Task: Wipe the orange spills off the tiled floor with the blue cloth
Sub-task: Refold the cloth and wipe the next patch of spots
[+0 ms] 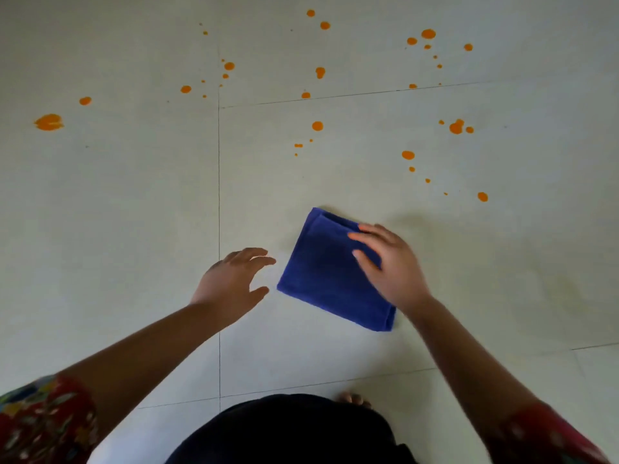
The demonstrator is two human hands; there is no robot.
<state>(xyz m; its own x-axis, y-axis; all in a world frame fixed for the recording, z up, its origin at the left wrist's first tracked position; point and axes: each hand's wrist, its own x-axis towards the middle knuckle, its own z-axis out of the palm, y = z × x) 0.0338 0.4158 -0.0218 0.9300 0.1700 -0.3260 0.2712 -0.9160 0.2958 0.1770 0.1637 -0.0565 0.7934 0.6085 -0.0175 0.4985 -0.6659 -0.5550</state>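
Observation:
A folded blue cloth (326, 272) lies flat on the pale tiled floor (134, 212). My right hand (388, 262) rests on its right side, fingers spread over the top edge. To the cloth's left hovers my left hand (234, 279), fingers apart, holding nothing, just clear of the cloth. Orange spills dot the floor beyond the cloth: a large smear at far left (49, 122), drops in the middle (317, 125), and a cluster at right (456, 127). The nearest drop (482, 196) lies up and right of the cloth.
Dark grout lines cross the floor, one vertical (219, 195) left of the cloth. My dark-clothed knee (288, 430) and toes (355, 398) sit at the bottom edge. More orange drops scatter along the top (428, 33).

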